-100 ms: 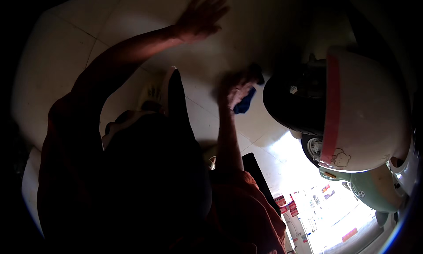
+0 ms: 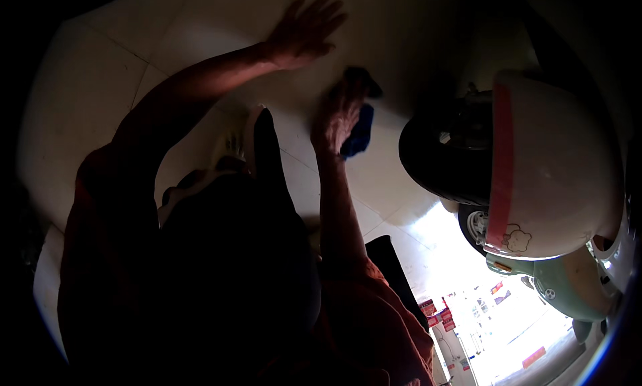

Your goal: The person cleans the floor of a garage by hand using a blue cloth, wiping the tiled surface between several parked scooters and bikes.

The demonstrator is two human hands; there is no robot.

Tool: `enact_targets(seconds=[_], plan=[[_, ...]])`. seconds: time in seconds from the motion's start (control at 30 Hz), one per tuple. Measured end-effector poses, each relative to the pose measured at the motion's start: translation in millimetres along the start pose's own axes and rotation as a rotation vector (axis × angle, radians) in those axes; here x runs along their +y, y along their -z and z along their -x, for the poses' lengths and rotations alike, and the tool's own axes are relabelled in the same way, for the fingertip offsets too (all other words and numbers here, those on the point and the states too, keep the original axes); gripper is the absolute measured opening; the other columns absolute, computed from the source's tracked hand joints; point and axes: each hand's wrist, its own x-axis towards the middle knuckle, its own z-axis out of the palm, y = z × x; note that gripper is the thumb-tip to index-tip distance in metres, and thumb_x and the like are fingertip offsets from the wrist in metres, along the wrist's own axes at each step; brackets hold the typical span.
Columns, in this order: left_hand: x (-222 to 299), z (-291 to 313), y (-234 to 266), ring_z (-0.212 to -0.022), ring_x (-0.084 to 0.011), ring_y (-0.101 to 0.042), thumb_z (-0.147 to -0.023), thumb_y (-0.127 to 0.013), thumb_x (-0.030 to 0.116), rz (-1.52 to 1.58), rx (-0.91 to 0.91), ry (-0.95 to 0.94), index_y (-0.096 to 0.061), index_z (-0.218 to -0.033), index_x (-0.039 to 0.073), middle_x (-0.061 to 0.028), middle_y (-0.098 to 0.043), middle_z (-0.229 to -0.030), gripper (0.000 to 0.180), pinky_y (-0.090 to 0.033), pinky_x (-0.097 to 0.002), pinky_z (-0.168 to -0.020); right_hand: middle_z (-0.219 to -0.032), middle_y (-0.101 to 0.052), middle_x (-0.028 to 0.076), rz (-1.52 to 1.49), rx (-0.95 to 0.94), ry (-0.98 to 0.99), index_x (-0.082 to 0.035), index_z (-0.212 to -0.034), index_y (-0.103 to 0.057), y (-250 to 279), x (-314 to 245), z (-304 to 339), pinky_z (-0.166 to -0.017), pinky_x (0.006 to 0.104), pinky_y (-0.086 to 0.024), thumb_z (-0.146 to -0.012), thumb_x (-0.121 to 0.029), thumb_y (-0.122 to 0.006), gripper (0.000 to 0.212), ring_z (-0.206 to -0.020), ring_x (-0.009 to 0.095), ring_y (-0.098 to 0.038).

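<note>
Dim room, pale tiled floor (image 2: 73,112), with strong glare at lower right. Along the right side: a white scooter body panel (image 2: 562,165) with a pink band (image 2: 503,158) and a small bear drawing (image 2: 517,240), a black tyre (image 2: 431,158) to its left. Pale-green scooter (image 2: 568,292) just below it. Left hand (image 2: 304,35) open, fingers spread, bare; contact with the tiles cannot be told. Right hand (image 2: 341,122) lies partly over a dark blue cloth (image 2: 360,130), which shows along its right edge, left of the tyre and apart from it. Fingers extended but blurred; cannot tell whether they grip. Reddish sleeve (image 2: 374,312) on the right arm.
</note>
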Motion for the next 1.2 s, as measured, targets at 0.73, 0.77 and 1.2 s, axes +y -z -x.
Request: enact_targets(seconds=[0.73, 0.77, 1.2], plan=[[40.0, -4.9, -4.2, -0.116, -0.0171, -0.057, -0.102, -0.040, 0.043, 2.066, -0.331, 0.104, -0.044, -0.139, 0.005, -0.0086, -0.059, -0.126, 0.053, -0.042, -0.0327, -0.100, -0.127, -0.058, 0.019, -0.992, 0.262, -0.098, 0.005, -0.130, -0.052, 123.0, -53.6, -60.8, -0.106, 0.0380, -0.038, -0.091, 0.002, -0.046, 0.039, -0.120, 0.024, -0.052], [44.6, -3.9, 4.5, -0.116, -0.0171, -0.057, -0.102, -0.040, 0.043, 2.061, -0.334, 0.111, -0.044, -0.139, 0.005, -0.0086, -0.059, -0.126, 0.053, -0.042, -0.0327, -0.100, -0.128, -0.056, 0.019, -0.965, 0.281, -0.165, 0.005, -0.131, -0.051, 122.6, -55.5, -59.0, -0.106, 0.0372, -0.038, -0.092, 0.000, -0.047, 0.039, -0.121, 0.024, -0.052], [64.2, 22.5, 57.3, -0.076, -0.0135, -0.065, -0.092, -0.065, 0.029, 2.221, -0.211, 0.440, -0.064, -0.103, 0.001, -0.0066, -0.068, -0.090, 0.030, -0.051, -0.0276, -0.068, -0.120, -0.062, 0.013, -0.766, 0.092, -0.403, 0.000, -0.129, -0.055, 102.2, -37.2, -29.5, -0.098, 0.0318, -0.040, -0.090, -0.021, -0.063, 0.045, -0.111, 0.020, -0.055]])
